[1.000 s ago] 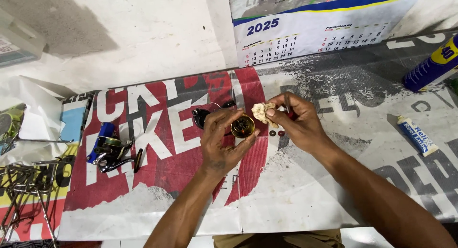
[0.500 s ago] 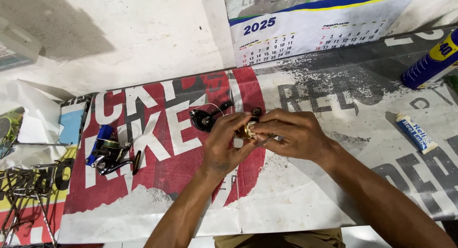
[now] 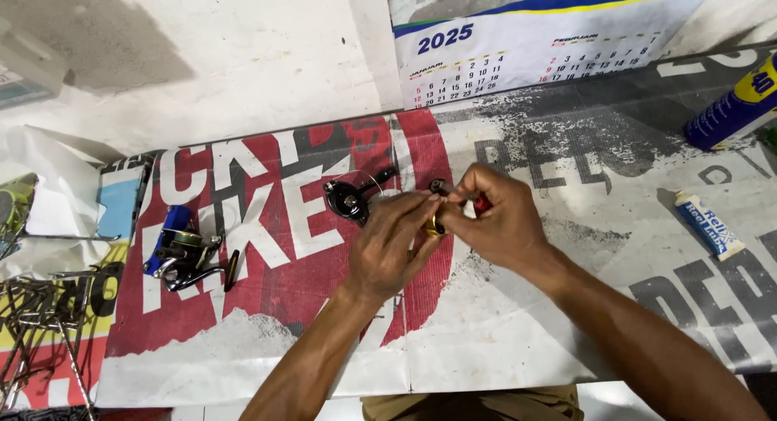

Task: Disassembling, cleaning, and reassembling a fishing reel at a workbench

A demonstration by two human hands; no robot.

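Gold part (image 3: 435,225) mostly buried between our hands, can't make out shape; spray can (image 3: 732,107) far right of them cropped.

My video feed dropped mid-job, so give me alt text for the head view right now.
Two bare hands meet over a printed red and white banner sheet, the left hand and right hand together gripping a small gold-coloured round part. A black reel part lies just behind them, a blue fishing reel to the left, a small tube and blue spray can to the right.
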